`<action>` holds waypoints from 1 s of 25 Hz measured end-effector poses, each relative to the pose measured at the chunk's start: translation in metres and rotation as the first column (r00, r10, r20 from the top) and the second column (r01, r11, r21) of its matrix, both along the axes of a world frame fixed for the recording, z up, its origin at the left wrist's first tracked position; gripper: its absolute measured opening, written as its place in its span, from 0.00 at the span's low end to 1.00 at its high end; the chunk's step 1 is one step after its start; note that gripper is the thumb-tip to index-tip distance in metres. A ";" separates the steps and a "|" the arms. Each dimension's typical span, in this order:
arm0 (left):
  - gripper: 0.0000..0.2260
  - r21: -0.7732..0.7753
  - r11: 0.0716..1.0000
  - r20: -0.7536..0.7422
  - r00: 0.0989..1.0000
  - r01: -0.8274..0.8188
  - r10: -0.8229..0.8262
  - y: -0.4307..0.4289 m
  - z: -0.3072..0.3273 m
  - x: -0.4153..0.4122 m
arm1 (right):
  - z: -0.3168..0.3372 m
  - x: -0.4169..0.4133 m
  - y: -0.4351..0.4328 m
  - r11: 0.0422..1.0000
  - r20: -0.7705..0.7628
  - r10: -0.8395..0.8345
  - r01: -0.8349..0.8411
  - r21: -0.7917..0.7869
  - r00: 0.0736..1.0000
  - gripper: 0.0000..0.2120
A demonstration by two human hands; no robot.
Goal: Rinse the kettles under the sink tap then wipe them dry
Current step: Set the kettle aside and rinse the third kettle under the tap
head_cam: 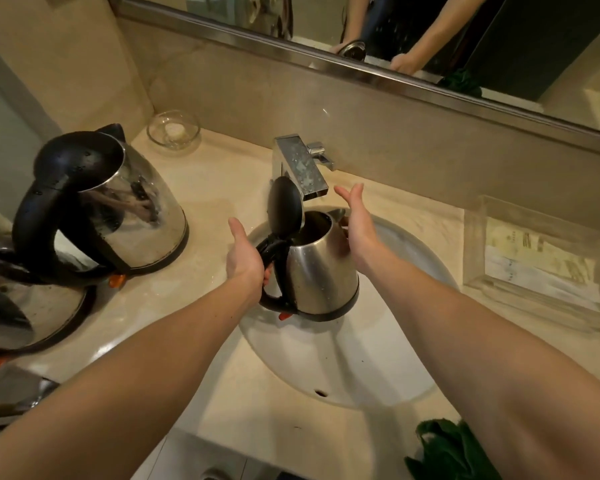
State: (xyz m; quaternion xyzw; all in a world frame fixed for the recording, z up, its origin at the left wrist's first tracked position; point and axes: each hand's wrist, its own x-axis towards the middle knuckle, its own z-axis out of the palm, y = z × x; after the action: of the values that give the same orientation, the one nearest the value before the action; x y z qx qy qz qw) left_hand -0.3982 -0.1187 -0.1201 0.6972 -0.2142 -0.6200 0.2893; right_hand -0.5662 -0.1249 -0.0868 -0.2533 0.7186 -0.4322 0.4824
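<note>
A steel kettle [321, 271] with a black handle and its black lid flipped up is held upright over the white sink basin [354, 362], its mouth just below the square chrome tap [300, 168]. My left hand [245, 261] grips the kettle's black handle. My right hand [359, 226] hovers flat beside the kettle's spout with fingers straight and apart, holding nothing. No water stream is visible from the tap. A second, wet steel kettle [118, 209] stands on the counter at the left, and part of a third kettle [21, 306] shows at the left edge.
A small glass bowl [173, 129] sits in the back left corner of the beige counter [222, 174]. A clear acrylic tray [541, 261] with paper packets stands at the right. A dark green cloth [454, 452] lies at the counter's front right. A mirror runs along the wall behind.
</note>
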 end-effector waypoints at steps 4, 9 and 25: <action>0.39 -0.028 0.999 -0.005 0.999 -0.044 0.044 -0.013 0.009 -0.002 | 0.004 -0.002 -0.023 0.996 -0.034 0.084 -0.085 -0.037 0.996 0.30; 0.40 -0.028 0.997 0.008 0.998 -0.066 0.066 -0.022 0.014 -0.008 | 0.011 -0.010 -0.035 0.990 -0.022 0.133 -0.134 -0.047 0.991 0.29; 0.42 -0.031 0.997 0.043 0.996 -0.074 0.075 -0.030 0.005 -0.010 | -0.002 -0.012 -0.042 0.997 0.021 0.044 -0.042 -0.063 0.999 0.28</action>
State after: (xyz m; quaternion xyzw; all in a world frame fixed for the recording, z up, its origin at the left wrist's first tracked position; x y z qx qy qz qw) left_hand -0.4086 -0.1486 -0.1155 0.7139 -0.2034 -0.5900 0.3176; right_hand -0.5780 -0.1669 -0.0887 -0.2789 0.6938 -0.4466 0.4913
